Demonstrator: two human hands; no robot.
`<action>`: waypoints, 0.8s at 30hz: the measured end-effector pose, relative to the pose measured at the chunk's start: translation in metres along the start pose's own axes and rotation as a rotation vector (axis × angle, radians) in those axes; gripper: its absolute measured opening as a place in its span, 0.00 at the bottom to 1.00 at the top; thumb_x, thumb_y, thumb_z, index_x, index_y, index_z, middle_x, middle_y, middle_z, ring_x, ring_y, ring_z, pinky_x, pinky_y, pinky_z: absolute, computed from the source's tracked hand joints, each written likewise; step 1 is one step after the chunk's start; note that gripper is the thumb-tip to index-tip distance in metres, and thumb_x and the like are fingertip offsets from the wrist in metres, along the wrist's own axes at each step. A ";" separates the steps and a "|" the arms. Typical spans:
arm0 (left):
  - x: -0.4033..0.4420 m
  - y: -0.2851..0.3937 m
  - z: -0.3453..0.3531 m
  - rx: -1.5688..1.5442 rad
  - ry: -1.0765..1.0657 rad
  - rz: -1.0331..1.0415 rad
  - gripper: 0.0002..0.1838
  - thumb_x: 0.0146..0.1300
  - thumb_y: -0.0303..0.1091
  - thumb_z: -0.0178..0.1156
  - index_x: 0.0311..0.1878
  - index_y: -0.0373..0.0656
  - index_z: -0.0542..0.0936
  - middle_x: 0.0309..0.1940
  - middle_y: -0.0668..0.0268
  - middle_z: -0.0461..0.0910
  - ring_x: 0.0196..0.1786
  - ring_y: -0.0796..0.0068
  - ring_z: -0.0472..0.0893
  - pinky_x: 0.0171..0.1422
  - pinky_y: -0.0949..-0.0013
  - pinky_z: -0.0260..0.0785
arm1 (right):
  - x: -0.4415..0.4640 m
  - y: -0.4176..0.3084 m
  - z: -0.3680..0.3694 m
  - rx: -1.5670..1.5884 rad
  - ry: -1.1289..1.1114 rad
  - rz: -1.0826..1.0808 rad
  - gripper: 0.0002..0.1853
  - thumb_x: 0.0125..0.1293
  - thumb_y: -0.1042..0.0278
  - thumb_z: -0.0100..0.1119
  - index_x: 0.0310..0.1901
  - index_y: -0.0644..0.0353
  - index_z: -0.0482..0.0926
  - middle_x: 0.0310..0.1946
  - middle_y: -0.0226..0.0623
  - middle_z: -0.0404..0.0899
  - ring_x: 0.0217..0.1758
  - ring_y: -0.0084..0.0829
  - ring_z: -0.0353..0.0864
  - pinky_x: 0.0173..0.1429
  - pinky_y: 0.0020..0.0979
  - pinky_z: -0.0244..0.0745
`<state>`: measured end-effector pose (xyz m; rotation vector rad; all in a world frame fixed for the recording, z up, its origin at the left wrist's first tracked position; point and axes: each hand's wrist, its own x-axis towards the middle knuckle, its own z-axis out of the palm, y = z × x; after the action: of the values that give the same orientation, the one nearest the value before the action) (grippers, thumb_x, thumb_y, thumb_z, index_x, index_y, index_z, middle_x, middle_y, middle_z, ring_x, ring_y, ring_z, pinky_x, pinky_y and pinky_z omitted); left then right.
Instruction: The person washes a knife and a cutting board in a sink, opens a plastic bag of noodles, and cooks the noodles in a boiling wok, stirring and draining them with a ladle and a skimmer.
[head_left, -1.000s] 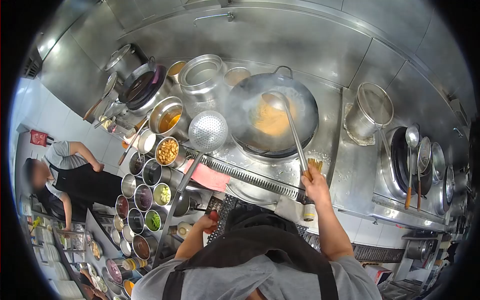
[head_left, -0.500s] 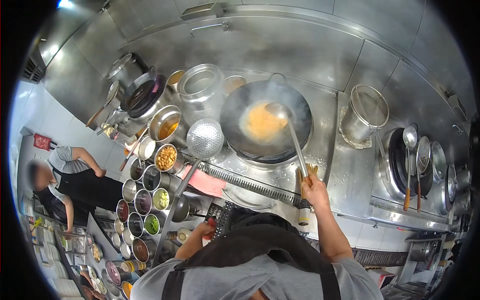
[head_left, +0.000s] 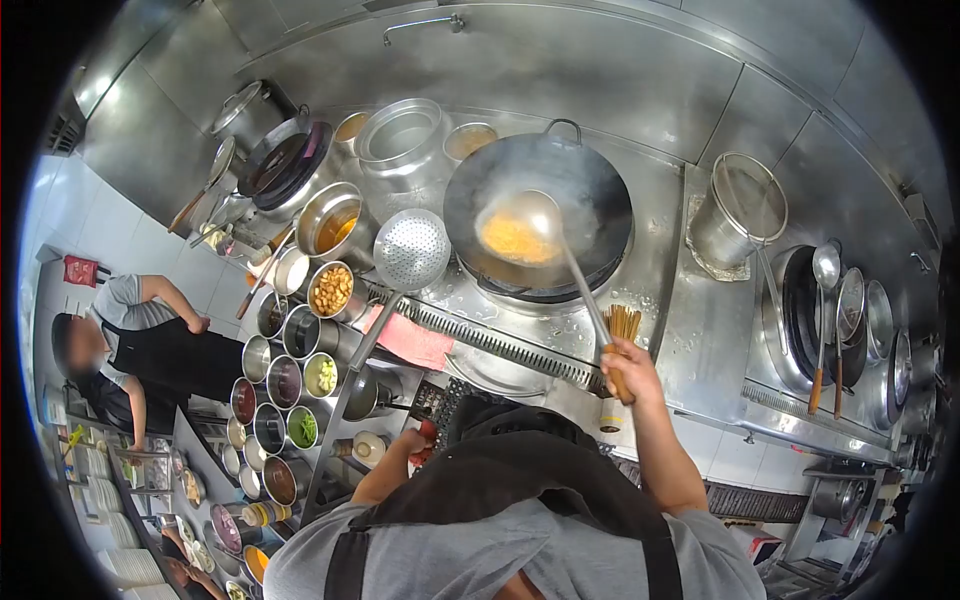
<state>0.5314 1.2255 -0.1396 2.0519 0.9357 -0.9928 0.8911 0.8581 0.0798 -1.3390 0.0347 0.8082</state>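
Note:
My right hand [head_left: 634, 370] grips the wooden handle of a long metal ladle [head_left: 583, 287]. Its bowl is inside the black wok [head_left: 592, 178], against a mound of orange-yellow food [head_left: 512, 240] whose kind I cannot make out. Steam rises over the food. Under my right hand, a bamboo brush [head_left: 622, 322] shows its bristles at the stove's front edge. My left hand [head_left: 404, 452] is low beside my apron, closed around or against something red [head_left: 428, 432], partly hidden and too small to name.
A perforated strainer [head_left: 412, 248] lies left of the wok, near a pink cloth [head_left: 408, 340]. Several metal pots of ingredients, one with chopped greens [head_left: 303, 426], crowd the left side. A sieve rests over a tall pot [head_left: 722, 240] at right. Another person [head_left: 150, 340] stands far left.
The ladle's bowl has shifted left over the food, and the food lies more bunched. My right hand now sits further along the wooden handle, nearer its end. My left hand has moved slightly.

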 end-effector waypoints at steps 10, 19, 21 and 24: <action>-0.038 -0.023 0.005 0.006 0.020 -0.193 0.24 0.48 0.37 0.68 0.45 0.30 0.77 0.35 0.56 0.82 0.32 0.62 0.84 0.34 0.61 0.76 | 0.037 0.000 0.039 -0.475 0.066 -0.158 0.31 0.56 0.67 0.56 0.63 0.66 0.64 0.32 0.45 0.78 0.32 0.34 0.80 0.32 0.34 0.73; 0.034 0.012 -0.002 -0.317 0.231 0.122 0.19 0.48 0.39 0.67 0.41 0.37 0.79 0.28 0.59 0.81 0.29 0.65 0.82 0.32 0.65 0.74 | -0.005 -0.013 0.004 -0.972 0.245 -0.408 0.30 0.56 0.65 0.58 0.61 0.65 0.66 0.36 0.53 0.80 0.29 0.49 0.81 0.36 0.41 0.76; 0.058 0.001 -0.001 -0.239 0.123 0.036 0.33 0.41 0.47 0.70 0.50 0.36 0.76 0.41 0.53 0.81 0.45 0.57 0.81 0.49 0.61 0.74 | -0.033 -0.045 0.022 -1.034 0.288 -0.259 0.30 0.56 0.63 0.56 0.60 0.65 0.67 0.40 0.60 0.78 0.40 0.56 0.79 0.47 0.43 0.74; 0.002 0.033 -0.024 -0.173 0.122 0.021 0.34 0.41 0.49 0.70 0.50 0.37 0.77 0.43 0.52 0.81 0.49 0.56 0.80 0.51 0.61 0.73 | -0.064 -0.046 0.019 -1.003 0.285 -0.295 0.29 0.56 0.65 0.57 0.61 0.63 0.67 0.35 0.58 0.78 0.38 0.55 0.79 0.44 0.45 0.74</action>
<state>0.5683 1.2280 -0.1212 1.9892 1.0242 -0.7546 0.8609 0.8430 0.1532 -2.3284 -0.3817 0.3540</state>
